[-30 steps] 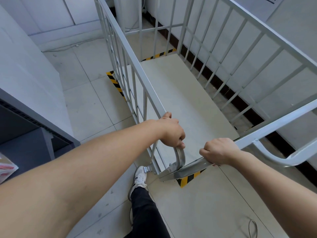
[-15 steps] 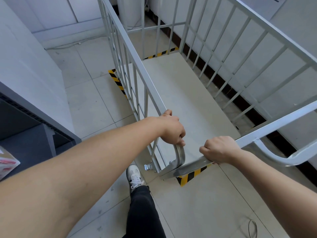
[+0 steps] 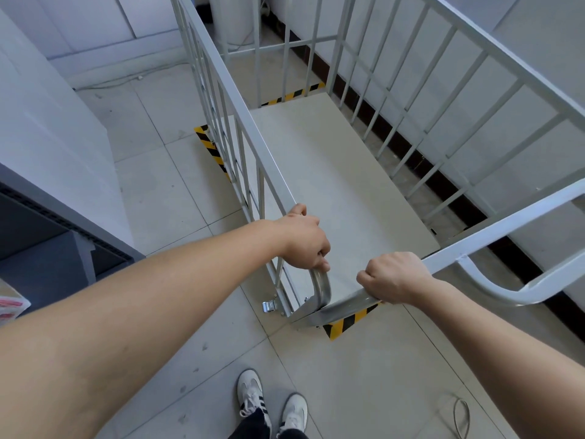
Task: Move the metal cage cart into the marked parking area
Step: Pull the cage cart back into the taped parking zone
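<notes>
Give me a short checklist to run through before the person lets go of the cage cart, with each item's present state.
1. Left hand gripping the cart's side rail: ok, fingers wrapped around it.
2. Right hand gripping the near rail: ok, closed around the bar.
3. Metal cage cart inside the striped floor tape: ok where visible; tape shows just outside the left, far and near edges.
4. Right side against the wall: cannot tell, no tape is visible there.
5. Feet clear of the cart: ok, both shoes stand behind the near tape.
6. Wheel brake engaged: cannot tell.
</notes>
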The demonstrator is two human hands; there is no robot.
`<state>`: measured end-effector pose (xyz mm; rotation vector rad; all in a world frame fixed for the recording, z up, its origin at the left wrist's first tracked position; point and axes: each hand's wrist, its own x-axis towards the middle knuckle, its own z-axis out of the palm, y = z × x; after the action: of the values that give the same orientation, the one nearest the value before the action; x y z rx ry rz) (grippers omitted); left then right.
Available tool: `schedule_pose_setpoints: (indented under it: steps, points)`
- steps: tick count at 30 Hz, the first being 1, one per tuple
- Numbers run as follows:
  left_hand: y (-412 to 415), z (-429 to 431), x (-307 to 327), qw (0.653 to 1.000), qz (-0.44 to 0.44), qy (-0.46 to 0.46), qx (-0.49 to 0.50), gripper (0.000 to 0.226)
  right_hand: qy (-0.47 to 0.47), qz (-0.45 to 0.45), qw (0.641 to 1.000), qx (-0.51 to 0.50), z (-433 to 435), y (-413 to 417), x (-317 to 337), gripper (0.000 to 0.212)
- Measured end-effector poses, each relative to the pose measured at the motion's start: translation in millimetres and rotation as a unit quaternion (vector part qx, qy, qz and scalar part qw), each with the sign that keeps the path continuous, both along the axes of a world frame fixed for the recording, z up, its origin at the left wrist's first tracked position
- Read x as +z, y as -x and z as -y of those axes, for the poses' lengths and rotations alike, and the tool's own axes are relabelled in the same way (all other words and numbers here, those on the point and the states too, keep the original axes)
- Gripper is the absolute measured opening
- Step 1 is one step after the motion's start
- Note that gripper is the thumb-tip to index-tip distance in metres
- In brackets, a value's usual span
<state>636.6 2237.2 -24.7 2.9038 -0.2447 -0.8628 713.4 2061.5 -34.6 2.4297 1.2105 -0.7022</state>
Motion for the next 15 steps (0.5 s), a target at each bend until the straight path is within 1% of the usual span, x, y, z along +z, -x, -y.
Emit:
schedule_pose_setpoints:
  steps: [7, 15]
  points:
    - [-0.6, 0.1, -0.8, 1.0, -0.01, -0.008, 0.004, 0.036, -0.015, -0.003, 1.0, 0.012, 1.7, 0.6, 1.0, 0.044]
    - [-0.6, -1.5, -4.4, 1.0, -0.002, -0.007, -0.01, 0.041, -0.007, 0.013, 1.0, 0.003, 1.5, 0.8, -2.2, 0.042]
